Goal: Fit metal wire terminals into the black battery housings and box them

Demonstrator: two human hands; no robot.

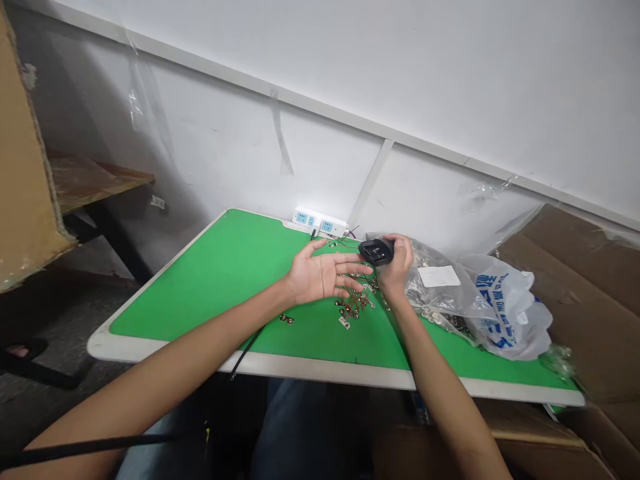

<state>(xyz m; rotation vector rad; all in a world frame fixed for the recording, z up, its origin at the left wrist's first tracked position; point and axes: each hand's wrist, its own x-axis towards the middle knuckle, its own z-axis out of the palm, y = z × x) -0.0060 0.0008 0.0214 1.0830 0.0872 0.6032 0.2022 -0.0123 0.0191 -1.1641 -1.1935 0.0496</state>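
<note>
My right hand (pixel 399 262) is closed around a black rounded object (pixel 376 252) with a dark glossy face, held above the table; its exact kind is unclear. Palm up, my left hand (pixel 316 273) is stretched out with fingers spread, the fingertips close to the black object. Below the hands lies a heap of small metal parts with red wires (pixel 354 305). A few similar small parts (pixel 287 319) sit apart, nearer the front edge. Part of the heap is hidden behind my left fingers.
The green tabletop (pixel 185 287) has a white rim. A white power strip (pixel 320 221) stands at the back by the wall. Clear bags of parts (pixel 443 313) and a white plastic bag (pixel 515 307) lie to the right, beside cardboard (pixel 575 287). A black cable (pixel 247 352) crosses the front edge.
</note>
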